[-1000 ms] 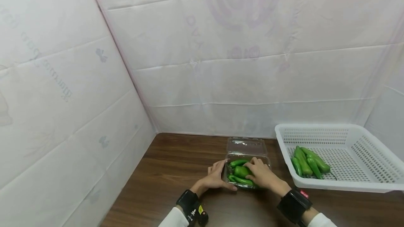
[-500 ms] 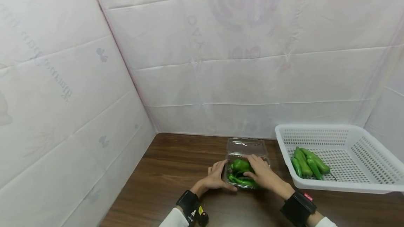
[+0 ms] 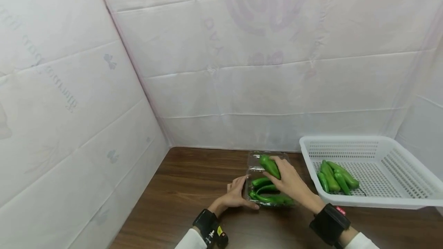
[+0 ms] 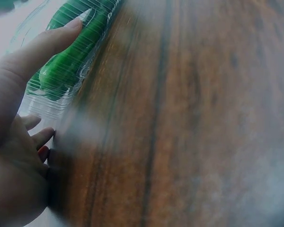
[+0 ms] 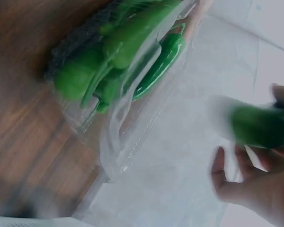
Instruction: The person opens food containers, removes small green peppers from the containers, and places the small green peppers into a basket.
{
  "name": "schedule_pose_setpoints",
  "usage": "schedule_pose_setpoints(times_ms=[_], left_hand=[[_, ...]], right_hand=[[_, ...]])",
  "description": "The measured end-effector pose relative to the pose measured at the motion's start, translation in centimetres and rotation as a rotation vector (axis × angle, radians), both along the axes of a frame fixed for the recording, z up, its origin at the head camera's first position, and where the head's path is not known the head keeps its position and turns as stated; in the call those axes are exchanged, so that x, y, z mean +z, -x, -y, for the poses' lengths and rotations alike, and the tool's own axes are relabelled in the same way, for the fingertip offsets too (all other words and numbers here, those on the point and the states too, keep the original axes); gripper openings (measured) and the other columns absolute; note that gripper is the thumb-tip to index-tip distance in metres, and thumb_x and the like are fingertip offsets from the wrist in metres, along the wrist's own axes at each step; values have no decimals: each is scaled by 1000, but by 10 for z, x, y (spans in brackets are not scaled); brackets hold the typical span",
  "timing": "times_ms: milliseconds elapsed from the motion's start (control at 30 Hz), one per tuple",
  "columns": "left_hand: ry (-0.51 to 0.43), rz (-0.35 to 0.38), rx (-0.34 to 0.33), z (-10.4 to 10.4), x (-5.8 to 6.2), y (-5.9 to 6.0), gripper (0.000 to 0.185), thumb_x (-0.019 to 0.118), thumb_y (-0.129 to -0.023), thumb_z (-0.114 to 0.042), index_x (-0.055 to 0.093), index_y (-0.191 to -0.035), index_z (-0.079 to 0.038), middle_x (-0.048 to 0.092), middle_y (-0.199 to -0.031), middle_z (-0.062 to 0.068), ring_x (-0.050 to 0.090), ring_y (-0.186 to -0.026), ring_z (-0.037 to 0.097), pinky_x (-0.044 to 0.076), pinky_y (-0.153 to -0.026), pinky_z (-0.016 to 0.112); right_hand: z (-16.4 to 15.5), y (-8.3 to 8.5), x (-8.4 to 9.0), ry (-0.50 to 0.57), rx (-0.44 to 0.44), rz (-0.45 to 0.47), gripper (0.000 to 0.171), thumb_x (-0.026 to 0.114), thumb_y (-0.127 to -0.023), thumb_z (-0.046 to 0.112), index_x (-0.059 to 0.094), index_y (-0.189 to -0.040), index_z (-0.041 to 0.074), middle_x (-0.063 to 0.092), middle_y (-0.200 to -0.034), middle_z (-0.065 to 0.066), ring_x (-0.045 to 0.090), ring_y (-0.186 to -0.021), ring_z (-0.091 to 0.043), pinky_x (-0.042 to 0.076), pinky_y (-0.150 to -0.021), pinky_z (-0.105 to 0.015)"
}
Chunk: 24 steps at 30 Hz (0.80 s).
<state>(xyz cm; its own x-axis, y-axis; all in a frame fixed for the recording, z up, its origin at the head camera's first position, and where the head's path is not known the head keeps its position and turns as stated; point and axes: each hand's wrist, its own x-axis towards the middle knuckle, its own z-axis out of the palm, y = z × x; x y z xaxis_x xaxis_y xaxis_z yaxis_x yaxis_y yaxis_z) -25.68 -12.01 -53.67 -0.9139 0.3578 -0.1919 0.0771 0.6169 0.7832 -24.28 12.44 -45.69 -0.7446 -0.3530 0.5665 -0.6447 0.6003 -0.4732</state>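
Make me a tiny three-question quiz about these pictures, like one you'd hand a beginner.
1. True or false: everything in the white basket is red.
2. Short answer: what is the right grip holding?
3. Fill in the blank: the lid of the clear container is ____ (open or closed).

Key:
1. False; the basket's peppers are green.
2. A green pepper.
3. Open.

- On the desk is a clamshell box, peppers inside.
- Right of it is a basket.
- In the basket's left part lie other peppers.
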Motion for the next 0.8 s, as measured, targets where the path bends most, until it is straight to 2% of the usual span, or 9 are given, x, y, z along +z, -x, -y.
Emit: schedule_pose_setpoints(times_ms=[167, 433, 567, 667, 800], left_hand=[[-2, -7, -5, -1, 2, 0, 120, 93, -68, -49, 22, -163, -30, 21, -166, 8, 13, -150, 32, 13, -115, 59], [-2, -18, -19, 1, 1, 0, 119, 93, -68, -50, 23, -162, -28, 23, -166, 8, 16, -151, 30, 12, -115, 57], [-3, -12, -17, 1, -2, 2, 120, 93, -67, -51, 22, -162, -28, 23, -166, 9, 16, -151, 30, 12, -114, 57], [2, -11, -19, 2, -4, 3, 121, 93, -68, -52, 21, -163, -29, 22, -166, 9, 16, -151, 31, 13, -114, 58], [5, -19, -30, 2, -1, 2, 120, 92, -69, -52, 21, -163, -30, 21, -167, 10, 16, -150, 34, 13, -115, 60]], right_hand=[[-2, 2, 10, 36, -66, -50, 59, 81, -82, -2, 53, -134, 1, 65, -107, -14, 59, -80, -16, 46, -65, -32], [-8, 5, 35, 82, -71, -94, 58, 78, -90, 14, 50, -137, -4, 65, -105, -19, 59, -76, -18, 47, -60, -28], [-17, 7, 48, 66, -80, -50, 60, 73, -93, 16, 45, -142, -5, 62, -107, -22, 55, -75, -18, 44, -60, -28], [-25, 7, 58, 53, -65, 16, 60, 69, -96, 17, 41, -145, -4, 59, -108, -22, 53, -76, -17, 43, -61, -28], [-36, 6, 70, 40, -61, 75, 60, 64, -99, 18, 36, -148, -3, 56, -111, -23, 52, -77, -20, 43, -62, -31]])
